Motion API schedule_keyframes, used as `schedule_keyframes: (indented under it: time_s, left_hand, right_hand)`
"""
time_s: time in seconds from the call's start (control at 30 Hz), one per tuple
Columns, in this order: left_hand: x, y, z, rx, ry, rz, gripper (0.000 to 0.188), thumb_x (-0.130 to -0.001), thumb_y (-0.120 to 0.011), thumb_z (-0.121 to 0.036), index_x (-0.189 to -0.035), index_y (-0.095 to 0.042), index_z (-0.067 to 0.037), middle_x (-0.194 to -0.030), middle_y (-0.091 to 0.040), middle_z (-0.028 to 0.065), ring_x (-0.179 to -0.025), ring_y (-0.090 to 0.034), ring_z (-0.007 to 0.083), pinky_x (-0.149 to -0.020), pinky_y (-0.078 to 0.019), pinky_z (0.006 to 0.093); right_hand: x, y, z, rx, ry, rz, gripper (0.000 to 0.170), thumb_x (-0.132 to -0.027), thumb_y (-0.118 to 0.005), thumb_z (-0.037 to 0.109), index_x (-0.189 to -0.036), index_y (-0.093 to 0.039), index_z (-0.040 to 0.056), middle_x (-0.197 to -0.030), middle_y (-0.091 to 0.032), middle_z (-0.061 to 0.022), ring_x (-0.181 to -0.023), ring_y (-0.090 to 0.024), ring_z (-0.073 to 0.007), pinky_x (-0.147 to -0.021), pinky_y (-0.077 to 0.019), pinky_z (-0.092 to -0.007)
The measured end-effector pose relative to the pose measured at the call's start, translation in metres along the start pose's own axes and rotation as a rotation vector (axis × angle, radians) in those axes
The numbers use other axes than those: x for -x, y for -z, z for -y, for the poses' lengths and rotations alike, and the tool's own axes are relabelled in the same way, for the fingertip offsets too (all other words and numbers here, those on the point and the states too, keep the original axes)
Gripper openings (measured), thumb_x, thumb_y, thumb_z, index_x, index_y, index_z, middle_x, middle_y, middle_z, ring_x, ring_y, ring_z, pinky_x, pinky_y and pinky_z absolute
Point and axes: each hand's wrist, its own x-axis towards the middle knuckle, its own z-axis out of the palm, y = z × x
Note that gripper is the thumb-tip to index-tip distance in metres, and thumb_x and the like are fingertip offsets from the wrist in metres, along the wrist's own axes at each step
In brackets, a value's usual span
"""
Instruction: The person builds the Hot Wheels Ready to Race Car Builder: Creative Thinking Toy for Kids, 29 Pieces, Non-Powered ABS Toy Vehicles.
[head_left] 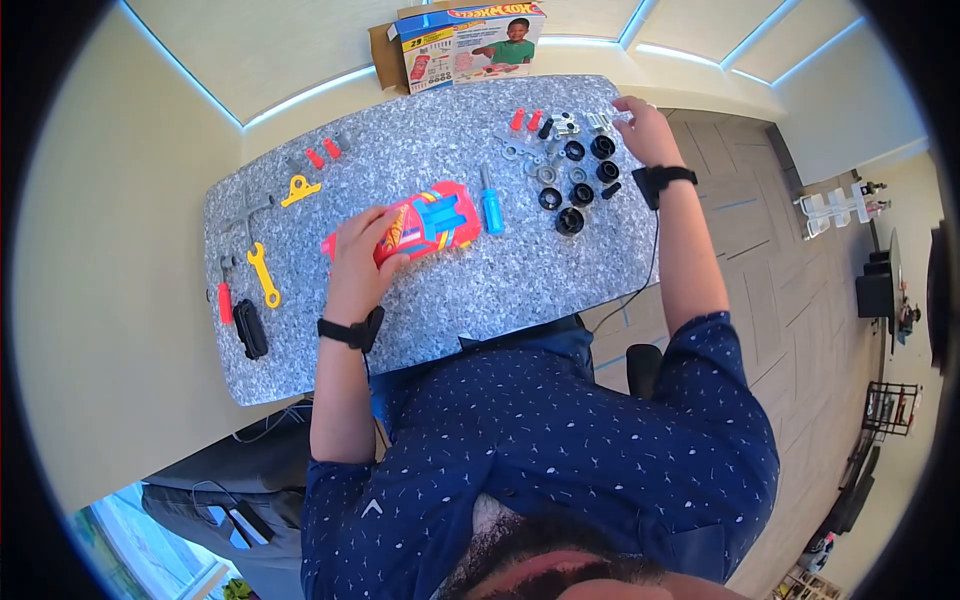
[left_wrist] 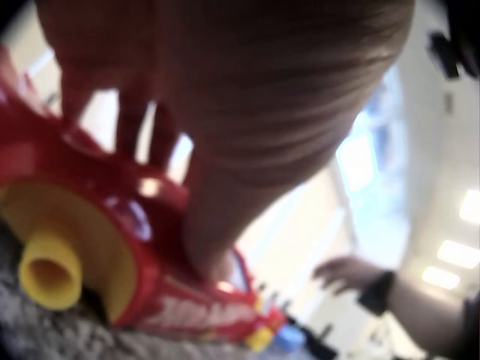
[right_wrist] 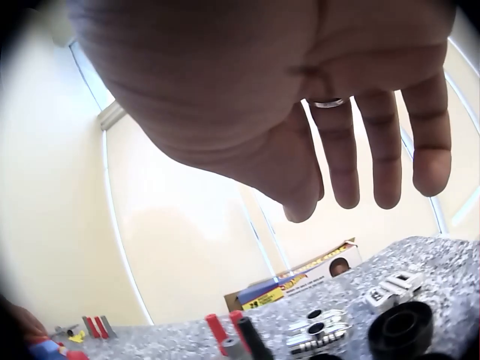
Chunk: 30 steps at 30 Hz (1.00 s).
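Your left hand (head_left: 358,258) grips the red car (head_left: 432,222); right of it, your right hand (head_left: 646,130), fingers loosely extended, is nearer silver parts (head_left: 566,124).

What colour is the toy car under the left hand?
The toy car is red with blue and yellow, clearest in the head view.

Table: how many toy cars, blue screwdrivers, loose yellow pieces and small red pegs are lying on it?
Toy car: 1
Blue screwdriver: 1
Loose yellow pieces: 2
Small red pegs: 4
Total: 8
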Motion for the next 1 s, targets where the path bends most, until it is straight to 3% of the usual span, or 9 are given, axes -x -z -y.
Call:
schedule_keyframes:
  time_s: [0.17, 0.33, 0.53, 0.63, 0.67, 0.73, 0.77, 0.9, 1.0]
  left_hand:
    - [0.03, 0.002, -0.018, -0.001, 0.019, 0.028, 0.073, -0.077, -0.093, -0.008, -0.146, -0.071, -0.008, -0.152, -0.065, 0.0141, -0.14, -0.06, 0.0384, -0.123, -0.0445, 0.0497]
    - [0.047, -0.001, -0.03, -0.01, 0.022, 0.059, 0.073, -0.078, -0.094, -0.01, -0.147, -0.07, -0.01, -0.152, -0.065, 0.0125, -0.143, -0.059, 0.038, -0.127, -0.0385, 0.0571]
    - [0.048, -0.005, -0.034, 0.045, 0.054, 0.061, 0.071, -0.079, -0.094, -0.011, -0.146, -0.07, -0.011, -0.153, -0.065, 0.0115, -0.146, -0.057, 0.0373, -0.131, -0.033, 0.062]
    - [0.047, -0.004, -0.034, 0.023, 0.045, 0.046, 0.071, -0.079, -0.094, -0.014, -0.146, -0.07, -0.014, -0.152, -0.065, 0.01, -0.143, -0.059, 0.0367, -0.131, -0.0317, 0.0658]
    - [0.047, -0.003, -0.037, -0.02, 0.036, 0.034, 0.073, -0.079, -0.095, -0.014, -0.147, -0.069, -0.013, -0.153, -0.064, 0.0108, -0.145, -0.058, 0.0367, -0.13, -0.0339, 0.064]
    - [0.035, 0.017, -0.04, -0.101, 0.015, 0.019, 0.076, -0.08, -0.096, -0.015, -0.151, -0.067, -0.011, -0.155, -0.064, 0.0123, -0.147, -0.057, 0.0368, -0.128, -0.0384, 0.0603]
    - [0.03, 0.02, -0.049, -0.002, 0.001, -0.012, 0.078, -0.08, -0.096, -0.015, -0.152, -0.066, -0.011, -0.155, -0.064, 0.0128, -0.147, -0.057, 0.0367, -0.127, -0.0409, 0.0592]
    - [0.006, 0.024, -0.093, 0.374, -0.107, -0.062, 0.081, -0.082, -0.096, -0.014, -0.156, -0.063, -0.008, -0.154, -0.064, 0.0156, -0.142, -0.064, 0.0336, -0.117, -0.0537, 0.0507]
    - [-0.006, 0.009, -0.102, 0.531, -0.101, -0.105, 0.076, -0.089, -0.092, -0.008, -0.158, -0.06, -0.004, -0.149, -0.068, 0.0174, -0.133, -0.071, 0.0282, -0.105, -0.0623, 0.0415]
  right_hand:
    - [-0.051, -0.027, -0.044, 0.166, 0.108, 0.146, 0.038, -0.095, -0.081, 0.011, -0.133, -0.078, 0.0086, -0.13, -0.079, -0.0206, -0.124, -0.074, -0.0397, -0.109, -0.057, -0.0484]
    - [-0.064, -0.052, -0.049, 0.339, -0.133, 0.283, 0.057, -0.089, -0.091, 0.038, -0.134, -0.077, 0.0052, -0.131, -0.078, -0.0219, -0.124, -0.074, -0.0392, -0.107, -0.0584, -0.049]
    - [-0.079, -0.078, -0.083, 0.442, -0.094, 0.266, 0.06, -0.085, -0.089, 0.035, -0.135, -0.076, 0.0046, -0.129, -0.079, -0.0228, -0.123, -0.074, -0.0399, -0.106, -0.0592, -0.049]
    - [-0.068, -0.05, -0.054, 0.147, -0.037, -0.009, 0.068, -0.081, -0.089, 0.033, -0.14, -0.073, 0.0042, -0.122, -0.079, -0.0238, -0.115, -0.077, -0.0379, -0.103, -0.061, -0.0465]
    - [-0.058, -0.032, -0.023, -0.057, -0.07, -0.013, 0.064, -0.087, -0.087, 0.027, -0.145, -0.071, 0.005, -0.112, -0.079, -0.0193, -0.102, -0.08, -0.0313, -0.093, -0.0646, -0.0423]
    - [-0.026, -0.009, 0.057, -0.806, -0.132, 0.092, 0.053, -0.095, -0.081, 0.018, -0.146, -0.07, 0.0061, -0.11, -0.073, -0.012, -0.093, -0.079, -0.0248, -0.084, -0.066, -0.0357]
    - [-0.001, 0.0, 0.09, -0.938, -0.062, 0.133, 0.043, -0.102, -0.074, 0.011, -0.145, -0.069, 0.0065, -0.114, -0.069, -0.0084, -0.093, -0.08, -0.024, -0.082, -0.0668, -0.0329]
    - [0.101, -0.005, 0.193, -1.159, -0.05, 0.394, 0.04, -0.102, -0.079, 0.011, -0.139, -0.067, 0.0034, -0.118, -0.068, -0.0063, -0.099, -0.082, -0.0261, -0.08, -0.0679, -0.0339]
    - [0.153, -0.056, 0.233, -1.235, 0.014, 0.467, 0.034, -0.103, -0.084, 0.019, -0.129, -0.069, 0.0009, -0.108, -0.07, -0.0025, -0.091, -0.07, -0.0084, -0.075, -0.0618, -0.0284]
